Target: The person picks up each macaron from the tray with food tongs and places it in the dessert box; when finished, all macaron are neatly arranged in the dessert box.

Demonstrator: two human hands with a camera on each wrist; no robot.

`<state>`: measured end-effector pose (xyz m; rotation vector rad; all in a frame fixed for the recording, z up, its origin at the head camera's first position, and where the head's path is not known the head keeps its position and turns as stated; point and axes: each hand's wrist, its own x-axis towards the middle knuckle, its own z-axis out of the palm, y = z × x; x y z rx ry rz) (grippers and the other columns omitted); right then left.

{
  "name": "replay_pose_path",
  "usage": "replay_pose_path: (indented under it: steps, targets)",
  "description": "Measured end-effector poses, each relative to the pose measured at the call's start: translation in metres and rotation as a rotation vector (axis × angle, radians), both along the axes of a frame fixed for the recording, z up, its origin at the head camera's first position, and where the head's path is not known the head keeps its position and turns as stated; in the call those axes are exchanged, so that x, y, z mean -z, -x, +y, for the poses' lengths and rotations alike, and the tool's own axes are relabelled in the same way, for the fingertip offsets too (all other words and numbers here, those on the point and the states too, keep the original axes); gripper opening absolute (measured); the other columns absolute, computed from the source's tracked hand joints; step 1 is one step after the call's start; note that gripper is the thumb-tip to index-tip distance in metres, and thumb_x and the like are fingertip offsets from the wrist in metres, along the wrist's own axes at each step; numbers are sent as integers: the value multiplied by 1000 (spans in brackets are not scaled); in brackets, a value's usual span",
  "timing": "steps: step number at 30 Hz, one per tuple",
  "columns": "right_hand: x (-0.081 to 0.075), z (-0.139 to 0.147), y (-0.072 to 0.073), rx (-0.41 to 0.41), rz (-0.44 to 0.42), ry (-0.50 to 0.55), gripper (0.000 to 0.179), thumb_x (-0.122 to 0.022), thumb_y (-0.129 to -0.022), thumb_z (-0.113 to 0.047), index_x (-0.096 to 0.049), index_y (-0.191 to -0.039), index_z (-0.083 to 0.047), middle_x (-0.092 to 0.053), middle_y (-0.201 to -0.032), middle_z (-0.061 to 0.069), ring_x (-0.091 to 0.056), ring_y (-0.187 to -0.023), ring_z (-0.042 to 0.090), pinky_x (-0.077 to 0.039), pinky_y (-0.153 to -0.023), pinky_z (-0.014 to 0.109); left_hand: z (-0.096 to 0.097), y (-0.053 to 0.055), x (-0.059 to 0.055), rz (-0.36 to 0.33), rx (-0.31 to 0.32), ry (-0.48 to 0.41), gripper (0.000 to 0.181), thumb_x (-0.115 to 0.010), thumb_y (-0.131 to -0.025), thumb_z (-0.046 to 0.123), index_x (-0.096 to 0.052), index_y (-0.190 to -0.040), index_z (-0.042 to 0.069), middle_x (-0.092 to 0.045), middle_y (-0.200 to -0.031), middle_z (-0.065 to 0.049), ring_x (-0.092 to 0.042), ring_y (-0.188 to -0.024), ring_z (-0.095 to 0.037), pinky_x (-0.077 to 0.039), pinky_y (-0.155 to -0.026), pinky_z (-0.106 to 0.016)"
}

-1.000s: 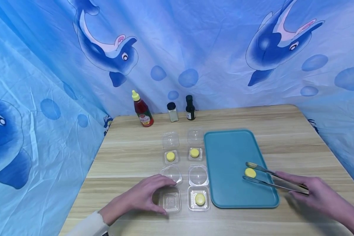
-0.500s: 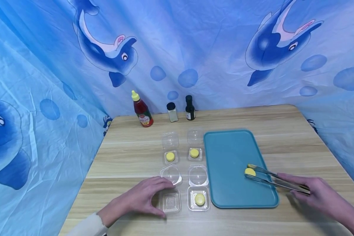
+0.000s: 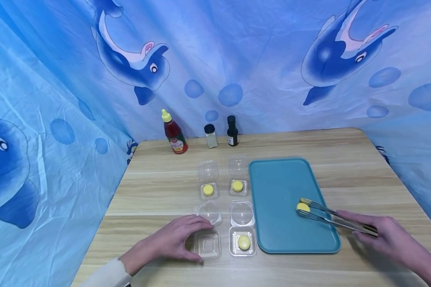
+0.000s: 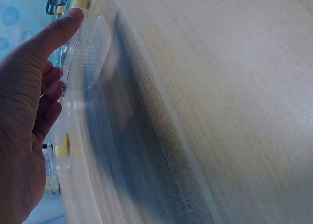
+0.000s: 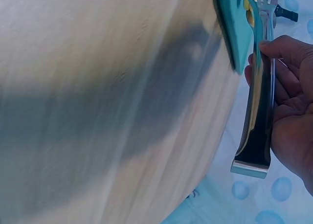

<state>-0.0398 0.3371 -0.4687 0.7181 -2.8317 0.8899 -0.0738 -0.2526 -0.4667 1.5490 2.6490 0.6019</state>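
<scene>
My right hand (image 3: pixel 375 229) grips metal tongs (image 3: pixel 344 225) by their handle. The tong tips lie on either side of a small round yellow pastry (image 3: pixel 303 207) on the teal tray (image 3: pixel 283 239). My left hand (image 3: pixel 177 239) is spread beside a clear plastic box (image 3: pixel 209 245) with nothing inside, its thumb near the front left corner and its fingers by the hinge. Behind that box its lid (image 3: pixel 209 212) lies folded back. In the left wrist view the thumb (image 4: pixel 66 26) reaches the box's rim; whether the other fingers touch it, I cannot tell.
Another clear box (image 3: pixel 242 252) holding a yellow pastry stands between the left box and the tray. Two more filled boxes (image 3: pixel 208 197) sit farther back, lids open. A red sauce bottle (image 3: pixel 176 137), a spice jar (image 3: pixel 210 137) and a dark bottle (image 3: pixel 232 133) line the back edge.
The tong tips have closed in from apart onto the yellow pastry, which has shifted very slightly left. The left hand has stayed by the box with nothing in it.
</scene>
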Motion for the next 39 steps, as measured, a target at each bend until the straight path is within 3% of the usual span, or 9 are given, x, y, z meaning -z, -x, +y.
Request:
replay_pose_path:
  steps: [6,9,16,23,24,28,31,34,39]
  targets:
    - [-6,-17,4,-67,40,75,76,-90,-71,13,-71,-140,-15,-73,-131,-5,-51,-80,-15,-38,-53,6,1,0,-1,-9,-4,10,90,-92,-76,59,-60,-147,13,-63,-143,1,-59,-133,-15,-53,-110,-42]
    - [-10,-29,7,-122,56,79,76,-90,-72,12,-71,-140,-15,-73,-131,-3,-60,-100,-12,-44,-61,8,1,1,0,2,2,14,89,-91,-77,59,-60,-148,14,-63,-144,2,-59,-133,-16,-53,-110,-42]
    - [-25,-69,12,-258,4,147,73,-85,-78,13,-68,-144,-14,-73,-134,4,-67,-99,0,-42,-55,12,2,1,2,22,9,6,88,-91,-78,58,-59,-148,14,-62,-143,4,-60,-131,-16,-54,-109,-42]
    - [-30,-113,17,-391,-27,130,66,-83,-86,6,-66,-146,-15,-71,-138,2,-68,-122,14,-62,-81,24,2,0,2,22,3,5,88,-91,-78,58,-59,-148,15,-63,-143,4,-60,-130,-16,-54,-108,-41]
    - [-30,-119,17,-411,-43,141,65,-82,-87,6,-66,-146,-15,-71,-139,3,-68,-122,14,-62,-78,23,2,0,2,20,2,7,88,-90,-78,58,-59,-148,15,-63,-143,4,-60,-131,-15,-54,-108,-41]
    - [-25,-143,18,-482,-63,195,63,-81,-86,9,-68,-144,-11,-72,-136,9,-71,-102,6,-51,-59,11,2,-1,3,9,-3,1,88,-91,-79,57,-59,-148,14,-63,-143,3,-60,-131,-15,-54,-108,-41]
    - [-23,-160,18,-523,-101,228,61,-80,-86,9,-68,-143,-10,-71,-136,11,-61,-80,-1,-37,-46,8,1,-2,3,2,-7,-3,88,-91,-79,57,-59,-148,14,-63,-143,3,-60,-132,-16,-54,-108,-42]
    - [-21,-177,19,-554,-161,229,62,-77,-88,9,-66,-146,-12,-70,-139,11,-43,-63,-7,-37,-43,9,1,-3,4,-2,-11,-3,88,-91,-79,57,-58,-149,15,-62,-144,4,-60,-131,-15,-54,-108,-42]
    - [-18,-201,22,-580,-176,200,63,-76,-88,10,-66,-146,-12,-69,-138,11,-45,-66,-6,-41,-47,9,1,-4,4,-2,-16,3,88,-91,-78,56,-59,-148,14,-62,-144,4,-60,-131,-15,-54,-108,-43]
